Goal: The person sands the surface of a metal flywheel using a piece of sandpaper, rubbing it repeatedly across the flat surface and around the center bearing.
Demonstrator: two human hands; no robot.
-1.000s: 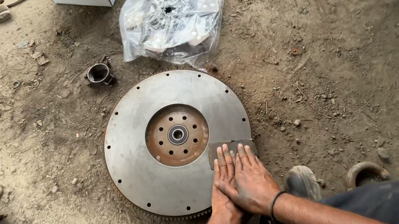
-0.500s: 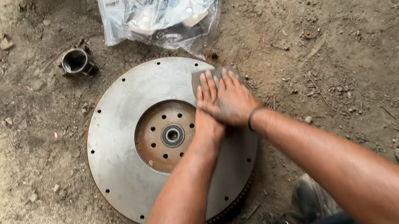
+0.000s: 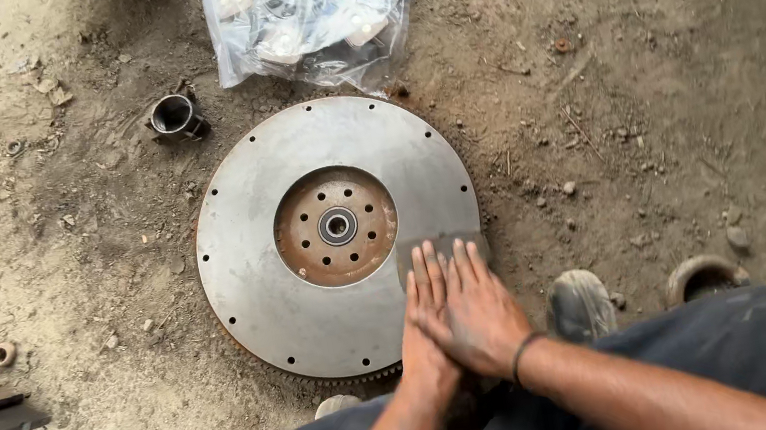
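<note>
Both hands stacked, right hand (image 3: pixel 474 311) over left hand (image 3: pixel 425 325), fingers flat and together, pressing a small grey abrasive sheet (image 3: pixel 439 249) onto the near right rim of the big round grey steel flywheel (image 3: pixel 257 254) lying flat on the dirt floor (image 3: pixel 650 104); sheet sits just beyond the fingertips, nothing clamped.

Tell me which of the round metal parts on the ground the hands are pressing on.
The big grey flywheel disc: both hands press a grey sheet onto its lower right rim. The small dark sleeve lies untouched, upper left.

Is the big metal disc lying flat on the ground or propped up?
Flat. The metal disc rests face-up on the dirt, whole round face visible, both hands stacked on a sanding sheet near its edge.
</note>
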